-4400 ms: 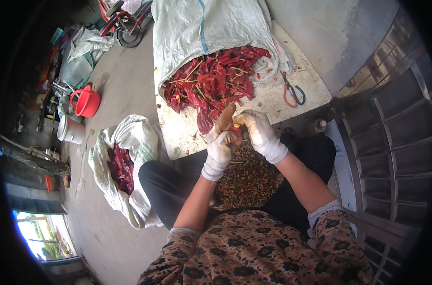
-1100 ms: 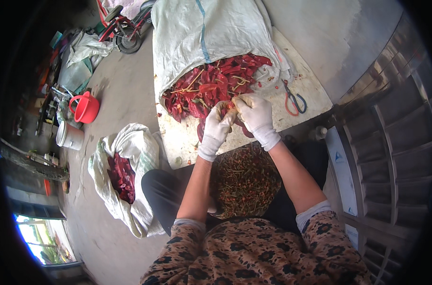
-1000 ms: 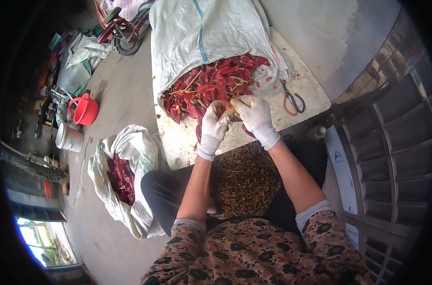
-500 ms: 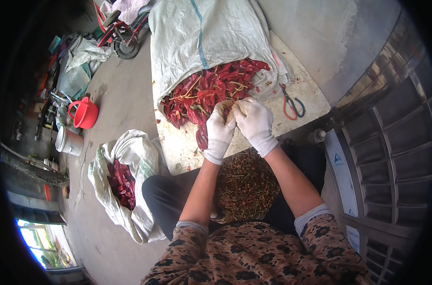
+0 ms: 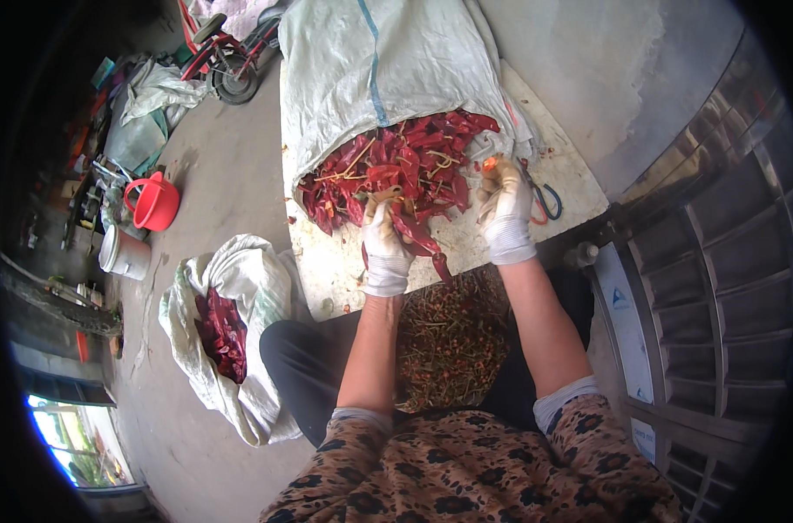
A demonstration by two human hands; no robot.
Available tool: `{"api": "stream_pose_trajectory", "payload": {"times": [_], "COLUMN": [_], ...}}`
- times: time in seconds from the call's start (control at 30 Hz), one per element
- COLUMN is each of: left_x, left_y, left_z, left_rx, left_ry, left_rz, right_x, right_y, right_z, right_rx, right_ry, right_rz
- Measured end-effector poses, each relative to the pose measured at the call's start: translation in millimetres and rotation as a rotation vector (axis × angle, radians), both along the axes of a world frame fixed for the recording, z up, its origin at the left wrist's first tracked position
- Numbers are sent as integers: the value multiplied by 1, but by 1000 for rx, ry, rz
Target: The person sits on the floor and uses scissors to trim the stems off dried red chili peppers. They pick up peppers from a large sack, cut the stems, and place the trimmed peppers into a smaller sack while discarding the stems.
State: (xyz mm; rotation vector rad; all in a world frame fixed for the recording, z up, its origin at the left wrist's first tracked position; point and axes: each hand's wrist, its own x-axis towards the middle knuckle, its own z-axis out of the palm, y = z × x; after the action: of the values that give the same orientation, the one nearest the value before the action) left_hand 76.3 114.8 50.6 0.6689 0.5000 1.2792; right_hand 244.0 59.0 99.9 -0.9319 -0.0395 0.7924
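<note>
From my remote seat I see the left hand point(image 5: 384, 251) grasping a dried red pepper point(image 5: 421, 237), which sticks out to the right of its fingers, tip down near the board's point(image 5: 327, 266) front edge. Apart from it, the right hand point(image 5: 506, 207) pinches a small orange-red piece point(image 5: 491, 163) at its fingertips, beside the scissors point(image 5: 552, 202).
</note>
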Motion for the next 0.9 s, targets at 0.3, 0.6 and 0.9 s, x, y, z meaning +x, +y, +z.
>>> {"api": "stream_pose_trajectory", "payload": {"times": [0.3,0.6,0.9], "left_x": [-82,-345,-94], "left_y": [12,-4,-106], "left_z": [33,59,-105], "left_rx": [79,296,716], "left_ry": [297,2649,1658], "left_rz": [185,652,-626], "right_x": [8,18,33], "right_y": [-49,-69,-85], "right_z": [24,27,28], "right_rx": [-24,-208,-102], "right_ry": [-603,-844,-754], "right_rz": [708,542,430]}}
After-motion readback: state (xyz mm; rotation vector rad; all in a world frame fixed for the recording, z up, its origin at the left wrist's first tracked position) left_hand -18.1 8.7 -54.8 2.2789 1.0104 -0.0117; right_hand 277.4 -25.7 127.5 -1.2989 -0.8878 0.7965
